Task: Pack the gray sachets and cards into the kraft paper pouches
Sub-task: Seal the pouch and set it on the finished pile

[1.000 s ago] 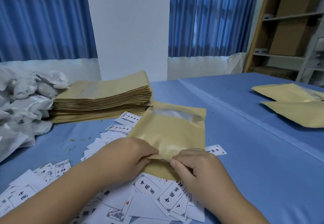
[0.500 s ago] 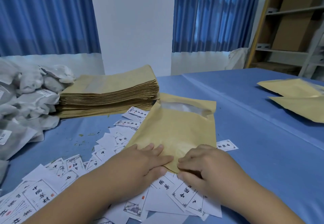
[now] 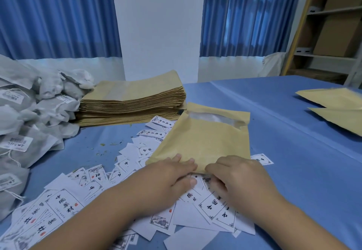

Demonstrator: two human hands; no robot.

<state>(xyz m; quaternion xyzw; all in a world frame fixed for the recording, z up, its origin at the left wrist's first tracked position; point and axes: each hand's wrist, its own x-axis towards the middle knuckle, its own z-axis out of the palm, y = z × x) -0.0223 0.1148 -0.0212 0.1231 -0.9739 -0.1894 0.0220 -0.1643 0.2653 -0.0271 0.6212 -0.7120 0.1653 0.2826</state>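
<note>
A kraft pouch (image 3: 205,138) with a clear window strip lies slanted on the scattered cards (image 3: 64,204), its window end pointing away from me. My left hand (image 3: 168,177) has its fingers laid on the pouch's near edge with the thumb just below it, pinching that edge. My right hand (image 3: 239,179) pinches the same edge beside it with curled fingers. What is inside the pouch is hidden. Gray sachets (image 3: 29,116) with white labels are heaped at the left.
A tall stack of flat kraft pouches (image 3: 133,101) stands behind the cards, next to the sachet heap. Two more kraft pouches (image 3: 337,108) lie at the right on the blue tablecloth (image 3: 293,171). Shelving with cardboard boxes (image 3: 333,24) stands at the far right.
The pouch's near edge has come down from slightly raised to low over the cards. Both hands stay together on that edge, the left fingers now flatter on top.
</note>
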